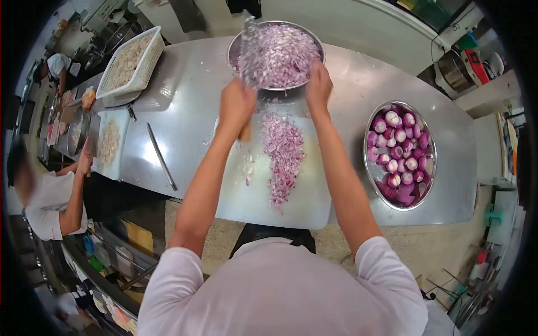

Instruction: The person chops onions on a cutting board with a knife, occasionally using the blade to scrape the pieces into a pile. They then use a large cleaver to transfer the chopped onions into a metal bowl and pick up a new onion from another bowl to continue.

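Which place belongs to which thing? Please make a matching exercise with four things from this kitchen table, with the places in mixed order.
Things:
1. knife
2. bowl of chopped onion
3. bowl of peeled onions
4. white basket

Places:
A. at the right end of the table
B. at the far left corner of the table
C. in the left hand
D. at the far edge, touched by the right hand

Pairs: 1-C, 2-D, 3-A, 4-B
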`<state>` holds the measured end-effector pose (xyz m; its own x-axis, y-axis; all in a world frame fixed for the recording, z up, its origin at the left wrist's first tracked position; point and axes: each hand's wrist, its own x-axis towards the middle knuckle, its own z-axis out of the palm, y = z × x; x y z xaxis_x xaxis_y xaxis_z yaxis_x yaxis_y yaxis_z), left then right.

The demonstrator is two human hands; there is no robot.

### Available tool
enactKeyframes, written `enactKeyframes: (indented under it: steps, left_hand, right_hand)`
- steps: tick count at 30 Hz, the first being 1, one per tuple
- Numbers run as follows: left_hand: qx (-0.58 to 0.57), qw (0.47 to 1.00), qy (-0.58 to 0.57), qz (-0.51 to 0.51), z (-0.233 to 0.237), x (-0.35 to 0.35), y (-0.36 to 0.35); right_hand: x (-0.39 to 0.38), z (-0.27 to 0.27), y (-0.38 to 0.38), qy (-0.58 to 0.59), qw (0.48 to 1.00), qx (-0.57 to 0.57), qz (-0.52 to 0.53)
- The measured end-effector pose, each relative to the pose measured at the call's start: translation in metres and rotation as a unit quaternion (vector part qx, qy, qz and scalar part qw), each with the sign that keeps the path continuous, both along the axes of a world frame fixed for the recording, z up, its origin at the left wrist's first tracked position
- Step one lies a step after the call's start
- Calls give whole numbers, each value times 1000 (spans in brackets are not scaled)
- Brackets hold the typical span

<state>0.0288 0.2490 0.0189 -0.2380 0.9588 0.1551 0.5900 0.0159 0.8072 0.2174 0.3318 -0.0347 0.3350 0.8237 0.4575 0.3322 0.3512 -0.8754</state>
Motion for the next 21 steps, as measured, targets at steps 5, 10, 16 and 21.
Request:
enactKeyframes:
  steps: [5, 10, 16, 21]
  left_hand:
    - [-123, 988, -88, -42, 26, -55, -136]
    - [-113, 945, 272, -144, -35, -115, -162]
    - [-36, 922, 328, -203, -91, -92, -107]
    - [-22, 858, 337, -387, -76, -61, -134]
  right_hand:
    - [39, -76, -102, -2, 981, -135, 141]
    - [9, -92, -141, -269, 942, 7, 202]
    - [2, -55, -199, -146, 921, -44, 358]
    - [46, -44, -238, -77, 964, 53, 250]
